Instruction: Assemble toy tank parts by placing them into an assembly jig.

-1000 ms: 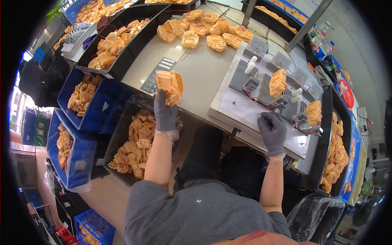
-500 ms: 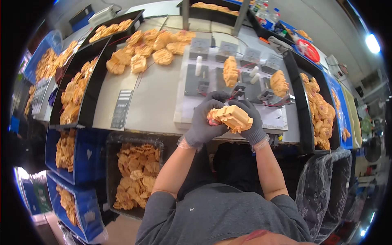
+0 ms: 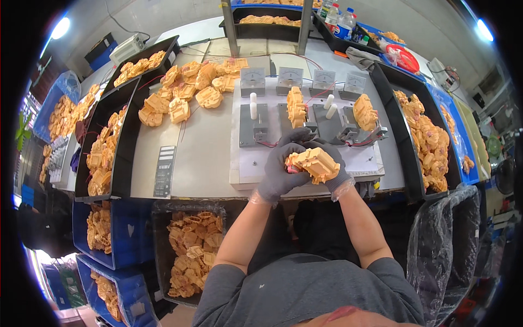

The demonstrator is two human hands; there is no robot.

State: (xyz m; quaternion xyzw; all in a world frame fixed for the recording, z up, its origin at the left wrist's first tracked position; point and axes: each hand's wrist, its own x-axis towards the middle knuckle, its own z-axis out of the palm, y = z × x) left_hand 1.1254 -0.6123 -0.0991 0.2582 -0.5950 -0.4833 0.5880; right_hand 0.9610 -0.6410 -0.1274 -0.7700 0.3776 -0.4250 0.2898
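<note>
My gloved left hand [image 3: 276, 173] and gloved right hand [image 3: 339, 173] are together in front of the white fixture board [image 3: 316, 170]. Between them they grip a moulded yellow-orange plastic piece [image 3: 317, 163], blocky on top, with a reddish spot near my left thumb. Some fingers are hidden behind it. Just beyond my hands, a similar piece [image 3: 297, 106] stands upright on a dark grey fixture. Another piece [image 3: 365, 111] stands on the fixture to the right. White pegs [image 3: 253, 106] rise from a fixture on the left, and small dial meters [image 3: 252, 82] line the board's back.
Loose yellow-orange pieces [image 3: 208, 98] are heaped at the table's back left. Black trays of pieces flank the work area, left [image 3: 124, 155] and right [image 3: 406, 150]. Below the table edge are a filled bin [image 3: 162, 256] and a plastic-lined bin [image 3: 436, 245]. Bottles [image 3: 345, 24] stand far right.
The whole view has shifted, so the table's back shows more. My hands still hold the plastic piece, now turned slightly and at a different tilt.
</note>
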